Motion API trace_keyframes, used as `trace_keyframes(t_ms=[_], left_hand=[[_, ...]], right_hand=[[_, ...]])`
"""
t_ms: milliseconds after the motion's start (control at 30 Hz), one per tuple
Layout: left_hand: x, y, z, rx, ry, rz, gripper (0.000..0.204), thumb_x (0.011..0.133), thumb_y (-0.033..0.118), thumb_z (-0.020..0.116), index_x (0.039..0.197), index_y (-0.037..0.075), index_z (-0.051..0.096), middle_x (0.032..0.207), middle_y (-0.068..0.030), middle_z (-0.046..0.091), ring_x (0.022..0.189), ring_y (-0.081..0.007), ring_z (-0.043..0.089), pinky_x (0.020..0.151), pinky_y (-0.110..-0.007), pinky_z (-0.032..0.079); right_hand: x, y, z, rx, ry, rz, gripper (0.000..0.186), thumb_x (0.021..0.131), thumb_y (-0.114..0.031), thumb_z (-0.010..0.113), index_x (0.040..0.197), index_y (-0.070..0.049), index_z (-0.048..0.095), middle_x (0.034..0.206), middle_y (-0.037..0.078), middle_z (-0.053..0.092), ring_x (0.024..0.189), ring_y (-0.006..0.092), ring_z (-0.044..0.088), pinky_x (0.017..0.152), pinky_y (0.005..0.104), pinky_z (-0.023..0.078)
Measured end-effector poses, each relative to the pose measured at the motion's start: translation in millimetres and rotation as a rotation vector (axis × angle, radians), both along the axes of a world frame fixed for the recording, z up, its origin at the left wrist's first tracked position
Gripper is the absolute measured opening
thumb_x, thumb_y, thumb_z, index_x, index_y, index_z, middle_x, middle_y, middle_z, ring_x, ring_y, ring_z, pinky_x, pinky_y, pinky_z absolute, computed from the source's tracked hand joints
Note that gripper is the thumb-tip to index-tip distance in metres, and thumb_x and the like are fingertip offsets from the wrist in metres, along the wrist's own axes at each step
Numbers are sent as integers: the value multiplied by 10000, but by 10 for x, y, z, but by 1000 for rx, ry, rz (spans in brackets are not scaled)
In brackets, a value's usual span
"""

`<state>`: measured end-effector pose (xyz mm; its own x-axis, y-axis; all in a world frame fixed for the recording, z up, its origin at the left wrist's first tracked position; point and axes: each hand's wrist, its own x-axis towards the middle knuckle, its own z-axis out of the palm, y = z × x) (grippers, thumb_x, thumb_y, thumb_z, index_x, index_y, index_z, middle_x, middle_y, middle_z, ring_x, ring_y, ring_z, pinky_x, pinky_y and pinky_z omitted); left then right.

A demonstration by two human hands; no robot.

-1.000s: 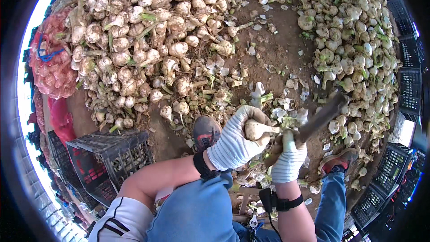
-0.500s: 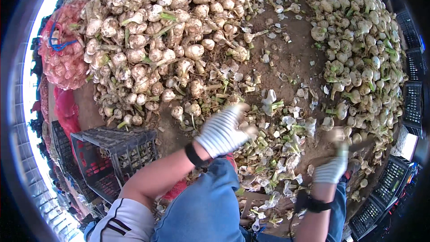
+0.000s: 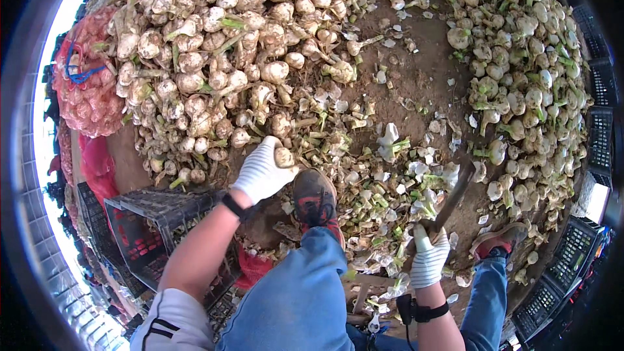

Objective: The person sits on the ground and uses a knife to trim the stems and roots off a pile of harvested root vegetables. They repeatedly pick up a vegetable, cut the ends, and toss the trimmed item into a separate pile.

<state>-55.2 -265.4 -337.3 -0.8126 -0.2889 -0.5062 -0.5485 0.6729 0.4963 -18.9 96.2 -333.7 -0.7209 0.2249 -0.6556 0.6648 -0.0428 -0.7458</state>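
My left hand (image 3: 261, 170), in a white striped glove, reaches to the front edge of the large garlic pile (image 3: 214, 45). Its fingers and thumb are closed around a soil-marked garlic bulb (image 3: 284, 157). My right hand (image 3: 429, 259), gloved alike, grips a knife (image 3: 455, 196) by its handle, the dark blade pointing up and away over the peelings. Between the two hands lies a litter of cut stems and papery skins (image 3: 377, 198). My shoe (image 3: 314, 201) rests just right of the left hand.
A second garlic heap (image 3: 520, 71) runs along the right, with black crates (image 3: 601, 136) behind it. At left stand a full red net bag (image 3: 88, 84) and a tipped black crate (image 3: 162, 205). Bare soil (image 3: 416, 84) separates the heaps. My other shoe (image 3: 499, 239) is at right.
My left hand has moved left from over the trimmings and closed on a garlic bulb at the pile. My right hand, with the knife, has moved left and nearer, away from the right heap.
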Motion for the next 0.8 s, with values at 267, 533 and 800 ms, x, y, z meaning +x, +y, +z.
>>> trace_keyframes(t_ms=[267,533,800], left_hand=[[1048,-1092,2017,-177,142,62,529,682,-11,634,1184,52,479,920,-41,547,857,-138,558,772,-265,476],[1124,-736,1990,-643,229,-17,569,697,254,770,1182,47,557,981,-171,634,884,-339,623,826,-429,502],[100,-419,-246,-486,-587,-117,797,798,587,574,1349,28,432,1126,-240,630,1048,-352,614,886,-445,486]], right_hand=[[44,463,-254,107,82,-137,86,861,-110,662,919,-83,605,733,-37,581,556,41,447,495,204,359],[144,47,-194,24,0,40,130,870,-81,637,986,-50,584,775,-24,551,586,41,452,487,205,363],[209,8,-23,5,1,40,133,852,-78,638,973,-47,591,691,-5,557,472,70,468,426,222,380]])
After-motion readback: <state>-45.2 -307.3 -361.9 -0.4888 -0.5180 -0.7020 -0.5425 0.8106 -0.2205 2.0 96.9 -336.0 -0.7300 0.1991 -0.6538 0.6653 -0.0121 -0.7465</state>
